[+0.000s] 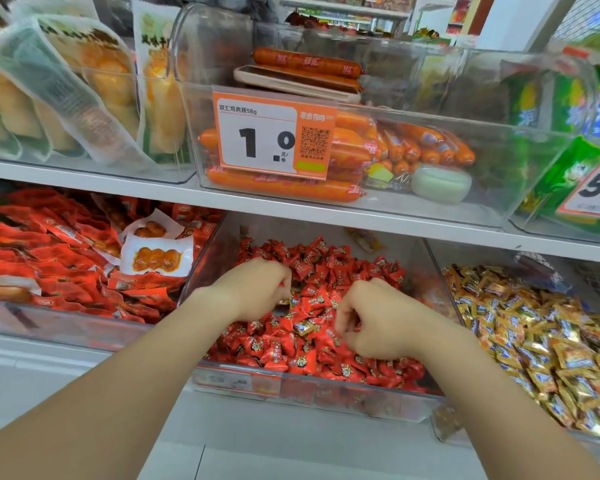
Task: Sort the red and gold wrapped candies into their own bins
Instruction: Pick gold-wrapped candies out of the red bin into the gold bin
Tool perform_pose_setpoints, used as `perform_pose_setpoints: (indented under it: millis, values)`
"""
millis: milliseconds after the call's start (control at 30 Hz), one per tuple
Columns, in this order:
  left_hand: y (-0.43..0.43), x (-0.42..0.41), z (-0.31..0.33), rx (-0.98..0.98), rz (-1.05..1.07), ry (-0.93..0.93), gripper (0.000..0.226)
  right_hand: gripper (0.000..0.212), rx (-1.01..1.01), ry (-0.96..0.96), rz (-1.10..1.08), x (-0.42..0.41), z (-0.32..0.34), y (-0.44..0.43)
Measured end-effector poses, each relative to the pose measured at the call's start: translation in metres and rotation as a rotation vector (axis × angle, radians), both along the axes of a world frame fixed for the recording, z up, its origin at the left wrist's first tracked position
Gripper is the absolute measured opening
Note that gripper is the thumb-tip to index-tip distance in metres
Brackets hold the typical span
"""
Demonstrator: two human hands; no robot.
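A stray gold candy [303, 328] is left among the red candies [312, 362] mid-way in the red bin [326, 393], between the curled left grip [257, 289] and right grip [371, 320], whose contents cannot be told, so sorting towards the gold bin [434, 261] is judged unfinished.

Your left hand [257, 289] and right hand [374, 320] in the middle candy bin [343, 398], second candy bin [444, 427] to its right, snack-packet bin [49, 323] to its left, sausage bin [482, 202] above, price tag [274, 133] on its front.

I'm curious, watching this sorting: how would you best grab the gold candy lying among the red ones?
Probably pinch the gold candy across its plump middle, from straight above: it lies flat on top of the red candies, which crowd its sides.
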State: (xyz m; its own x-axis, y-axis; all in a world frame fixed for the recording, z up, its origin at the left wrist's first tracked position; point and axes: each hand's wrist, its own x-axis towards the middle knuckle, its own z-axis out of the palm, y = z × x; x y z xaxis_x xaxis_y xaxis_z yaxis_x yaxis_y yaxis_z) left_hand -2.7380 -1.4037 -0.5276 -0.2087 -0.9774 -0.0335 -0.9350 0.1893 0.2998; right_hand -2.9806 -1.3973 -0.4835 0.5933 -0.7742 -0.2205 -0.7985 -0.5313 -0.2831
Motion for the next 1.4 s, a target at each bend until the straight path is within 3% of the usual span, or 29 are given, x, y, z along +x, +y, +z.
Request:
perform_pose_setpoints:
  millis: [100, 200, 300, 400, 567, 667, 833, 1133, 1200, 1267, 1333, 1367, 1400]
  values:
    - [0.003, 0.001, 0.005, -0.037, 0.035, 0.066, 0.016, 0.018, -0.017, 0.028, -0.072, -0.005, 0.006, -0.001]
    - [0.006, 0.003, 0.008, -0.086, 0.055, 0.115, 0.014, 0.019, -0.164, -0.130, -0.104, 0.004, 0.010, -0.003]
    - [0.006, 0.004, 0.010, -0.126, 0.135, 0.151, 0.012, 0.013, -0.126, -0.242, -0.084, 0.026, 0.005, 0.000]
    - [0.006, -0.003, 0.015, -0.087, 0.205, 0.185, 0.021, 0.034, -0.134, -0.080, -0.053, 0.045, -0.016, 0.002]
    - [0.006, -0.008, 0.008, -0.003, 0.153, 0.080, 0.010, 0.014, -0.057, -0.084, -0.038, 0.043, -0.019, -0.007]
    - [0.004, -0.007, 0.002, 0.086, 0.077, 0.013, 0.034, 0.020, -0.029, -0.105, -0.147, 0.028, -0.007, -0.013]
    - [0.000, -0.010, -0.002, 0.140, 0.016, 0.002, 0.010, 0.025, -0.044, -0.213, -0.210, 0.009, 0.000, -0.026]
    - [0.001, -0.011, -0.002, 0.234, 0.043, -0.064, 0.032, 0.046, 0.004, -0.265, -0.270, 0.020, 0.000, -0.026]
    - [0.003, -0.008, -0.001, 0.216, 0.057, -0.059, 0.027, 0.049, 0.042, -0.301, -0.249, 0.023, 0.001, -0.023]
    - [0.004, -0.006, 0.003, 0.177, 0.081, -0.010, 0.018, 0.042, 0.126, -0.368, -0.216, 0.025, -0.002, -0.019]
    - [0.004, -0.006, 0.004, 0.121, 0.098, 0.038, 0.016, 0.013, 0.224, -0.462, -0.193, 0.026, -0.006, -0.016]
    - [0.005, -0.006, 0.004, 0.096, 0.100, 0.054, 0.014, 0.012, 0.226, -0.475, -0.174, 0.027, -0.006, -0.016]
    - [0.006, -0.007, 0.005, 0.076, 0.098, 0.072, 0.014, 0.024, 0.201, -0.444, -0.153, 0.029, -0.006, -0.017]
